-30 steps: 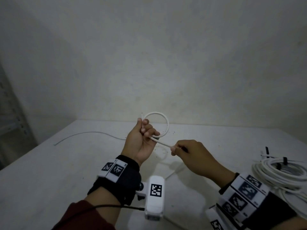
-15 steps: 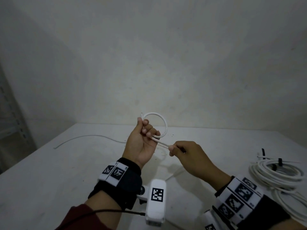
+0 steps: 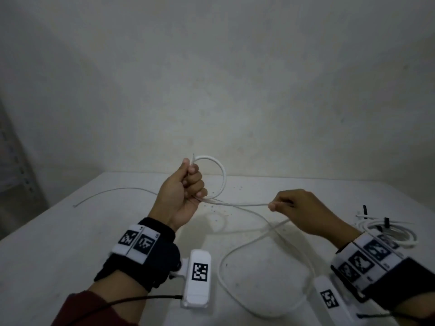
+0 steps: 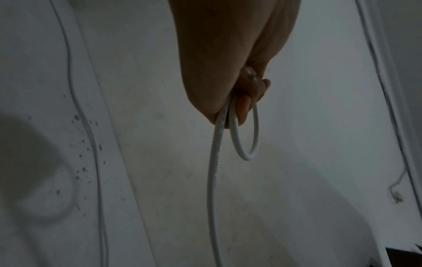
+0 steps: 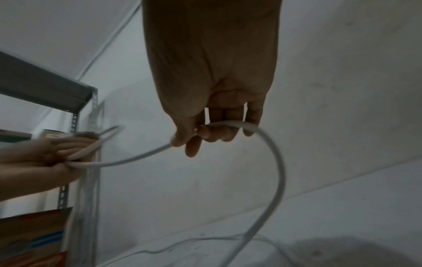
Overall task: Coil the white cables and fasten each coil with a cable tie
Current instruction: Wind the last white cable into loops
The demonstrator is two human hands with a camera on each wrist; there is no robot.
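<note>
My left hand (image 3: 188, 182) is raised above the table and grips a small loop of white cable (image 3: 222, 175), the cut end sticking up past the thumb. In the left wrist view the loop (image 4: 244, 142) hangs from the curled fingers (image 4: 244, 110). From that fist the cable runs right to my right hand (image 3: 280, 204), which pinches it between thumb and fingers (image 5: 205, 133). Behind the right hand the cable (image 3: 235, 250) drops in a wide slack curve on the table. The left hand (image 5: 57, 153) also shows blurred in the right wrist view.
Finished white coils (image 3: 388, 231) with black cable ties (image 3: 386, 222) lie at the table's right edge. A loose thin white cable (image 3: 117, 190) trails across the far left of the white table (image 3: 70, 243). A metal shelf (image 5: 75, 108) stands to the left; walls close behind.
My right hand has slid right along the cable, away from the left hand, stretching a longer length between them. The left hand still holds the same small loop.
</note>
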